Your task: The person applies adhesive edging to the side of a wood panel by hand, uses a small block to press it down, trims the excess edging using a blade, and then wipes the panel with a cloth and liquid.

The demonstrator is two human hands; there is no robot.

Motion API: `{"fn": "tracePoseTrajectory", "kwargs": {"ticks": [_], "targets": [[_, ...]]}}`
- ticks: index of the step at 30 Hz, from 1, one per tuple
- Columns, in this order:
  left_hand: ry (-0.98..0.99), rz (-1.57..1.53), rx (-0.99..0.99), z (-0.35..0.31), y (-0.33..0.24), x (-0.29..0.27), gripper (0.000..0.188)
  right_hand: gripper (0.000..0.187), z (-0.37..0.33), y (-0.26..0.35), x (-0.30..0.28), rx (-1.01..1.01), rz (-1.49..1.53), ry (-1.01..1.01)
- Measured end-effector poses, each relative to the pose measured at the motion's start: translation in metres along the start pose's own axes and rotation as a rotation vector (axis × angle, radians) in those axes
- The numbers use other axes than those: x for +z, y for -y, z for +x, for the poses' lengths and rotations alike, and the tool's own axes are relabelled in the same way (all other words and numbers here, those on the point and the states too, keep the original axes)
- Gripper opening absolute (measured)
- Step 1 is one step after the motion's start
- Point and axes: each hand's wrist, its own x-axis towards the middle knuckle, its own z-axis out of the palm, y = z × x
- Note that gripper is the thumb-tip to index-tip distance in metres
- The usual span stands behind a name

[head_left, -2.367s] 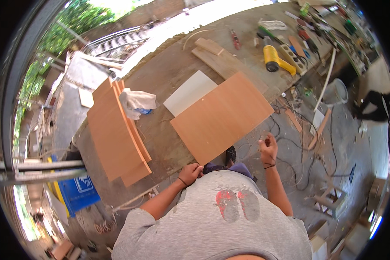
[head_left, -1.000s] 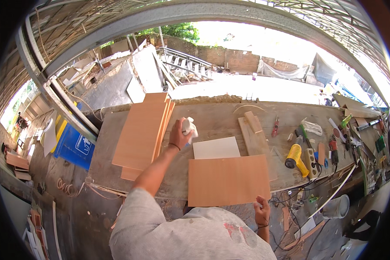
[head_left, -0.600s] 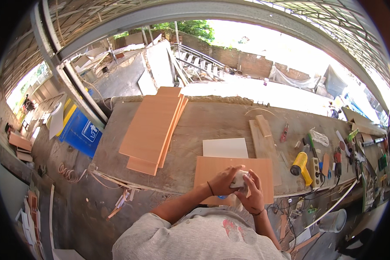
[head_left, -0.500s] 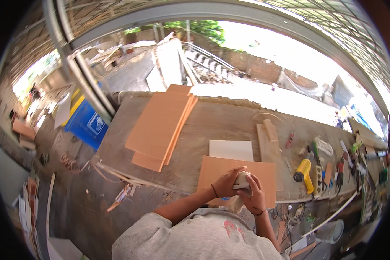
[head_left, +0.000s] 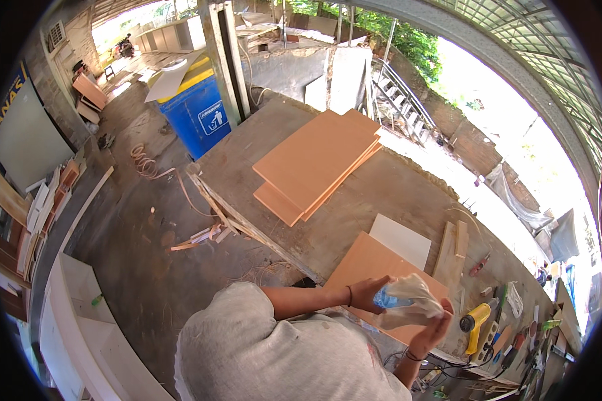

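My left hand [head_left: 366, 294] closes round a blue, partly clear plastic-looking thing [head_left: 384, 298], whose kind I cannot make out. A crumpled off-white piece of cloth or thin bag [head_left: 413, 291] spreads over and beside it. Its right end is pinched in the fingers of my right hand [head_left: 433, 333]. Both hands are raised above an orange-brown wooden board [head_left: 354, 266] at the near edge of the workbench. Partly under that board lies a white panel [head_left: 401, 240].
A stack of orange-brown boards [head_left: 318, 157] lies on the grey workbench [head_left: 301, 240]. On the right are wood strips [head_left: 451, 250], a yellow heat-gun-shaped tool [head_left: 475, 324] and several hand tools. A blue bin [head_left: 197, 123] stands beyond the bench's left end; coiled hose [head_left: 144, 164] lies on the floor.
My view has swung left. My hands, cupped together round a pale bundle before, are now apart, with the cloth or bag spread between them and the blue thing showing.
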Motion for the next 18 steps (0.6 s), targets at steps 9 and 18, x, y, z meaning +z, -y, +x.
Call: {"fn": "tracePoseTrajectory", "kwargs": {"ticks": [9,18], "targets": [[0.209,0.108,0.095,-0.001,-0.012,-0.039,0.077,0.032,-0.008,-0.001,-0.052,0.674,0.318,-0.418],[0.465,0.528,-0.068,0.043,-0.097,-0.069,0.066,0.027,-0.031,-0.005,0.001,0.686,0.451,-0.113]]}}
